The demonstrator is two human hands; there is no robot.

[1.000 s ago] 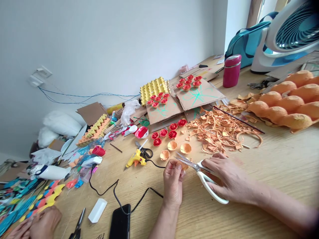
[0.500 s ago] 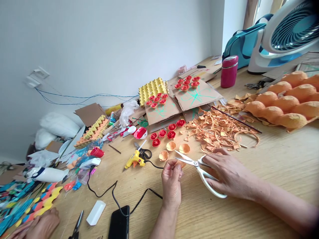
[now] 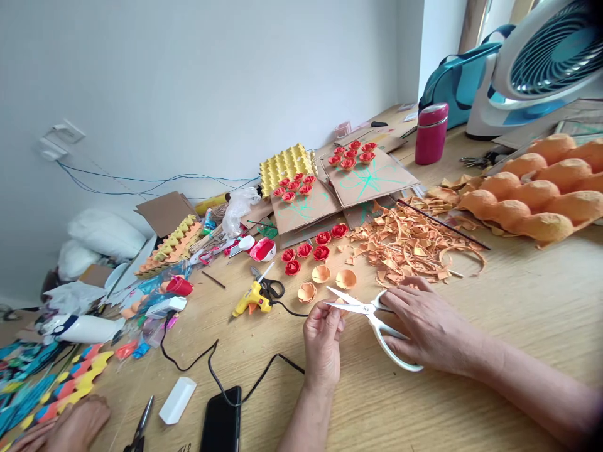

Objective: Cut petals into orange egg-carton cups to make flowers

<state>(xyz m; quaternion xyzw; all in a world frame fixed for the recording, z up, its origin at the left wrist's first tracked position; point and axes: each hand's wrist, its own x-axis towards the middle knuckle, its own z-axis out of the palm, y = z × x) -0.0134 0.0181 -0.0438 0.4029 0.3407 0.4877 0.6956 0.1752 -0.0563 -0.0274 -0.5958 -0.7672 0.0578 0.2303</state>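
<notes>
My right hand (image 3: 419, 323) grips white-handled scissors (image 3: 396, 351), their blades spread and pointing left. The blades reach over the fingertips of my left hand (image 3: 323, 339), which pinches a small orange egg-carton piece (image 3: 340, 305), mostly hidden by the fingers and blades. Just beyond lie several cut orange cups, one a scalloped orange cup (image 3: 306, 292) and another a plain orange cup (image 3: 346, 279). Red paper-pulp roses (image 3: 321, 253) sit behind them. A heap of orange scraps (image 3: 400, 245) spreads beyond my right hand.
To the left lie a yellow glue gun (image 3: 252, 298), black-handled scissors (image 3: 271, 285), a black phone (image 3: 221, 420) and a white block (image 3: 178, 400). An orange egg carton (image 3: 541, 188) and a magenta flask (image 3: 431, 134) stand right. Another person's hand (image 3: 80, 424) rests at lower left.
The scissors' blades have shifted slightly and now cover more of the orange piece at my left fingertips. The whole view has moved a little; both hands keep their grip.
</notes>
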